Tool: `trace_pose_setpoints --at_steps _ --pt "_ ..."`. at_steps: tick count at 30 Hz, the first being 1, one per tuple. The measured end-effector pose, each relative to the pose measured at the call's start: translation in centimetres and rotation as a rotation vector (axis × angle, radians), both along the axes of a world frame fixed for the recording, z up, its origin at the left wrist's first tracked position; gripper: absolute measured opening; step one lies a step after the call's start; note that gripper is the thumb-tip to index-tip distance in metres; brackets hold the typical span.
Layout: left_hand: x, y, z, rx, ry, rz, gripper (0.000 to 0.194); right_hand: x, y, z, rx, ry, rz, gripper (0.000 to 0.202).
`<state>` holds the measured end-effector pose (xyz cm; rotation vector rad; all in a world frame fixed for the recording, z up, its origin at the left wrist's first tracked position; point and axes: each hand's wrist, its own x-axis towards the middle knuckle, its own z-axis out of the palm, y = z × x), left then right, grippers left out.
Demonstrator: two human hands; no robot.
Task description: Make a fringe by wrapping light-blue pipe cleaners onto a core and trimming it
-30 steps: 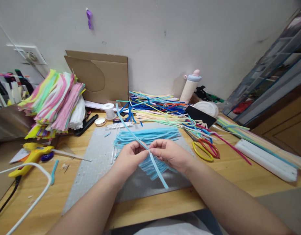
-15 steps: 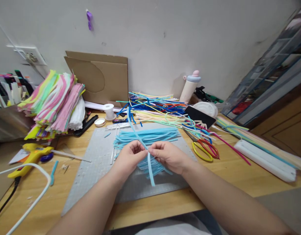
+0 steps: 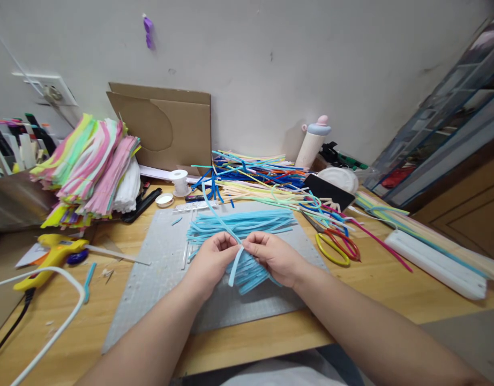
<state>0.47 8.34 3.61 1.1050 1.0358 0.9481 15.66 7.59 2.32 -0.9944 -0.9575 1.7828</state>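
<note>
Since earlier frame, near end of blue strip (image 3: 234, 268) swung toward left hand (image 3: 212, 261), now jutting shorter on near side. Left hand and right hand (image 3: 278, 261) both pinch strip, close together; strip lies between them, over blue pile (image 3: 252, 276). Risk: sharp bending at pinch could crease strip; far tip could catch on mixed strands (image 3: 263, 190) beyond hands. Strip looks slender, soft, pale blue, gently curved beyond hands, bent at pinch.
</note>
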Motion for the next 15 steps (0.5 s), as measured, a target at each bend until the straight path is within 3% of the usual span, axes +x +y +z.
trace_pose_setpoints --at_steps 6,13,15 --pt "0.0 -0.1 0.4 -0.049 -0.047 0.025 0.026 -0.3 -0.1 -0.4 0.035 -0.005 -0.049 0.032" --pt "-0.2 -0.1 1.1 -0.167 -0.244 0.075 0.01 -0.4 -0.1 0.1 0.032 0.044 -0.173 0.033" --pt "-0.3 -0.2 1.2 -0.163 -0.273 0.075 0.015 -0.3 -0.1 0.3 0.034 0.063 -0.21 0.032"
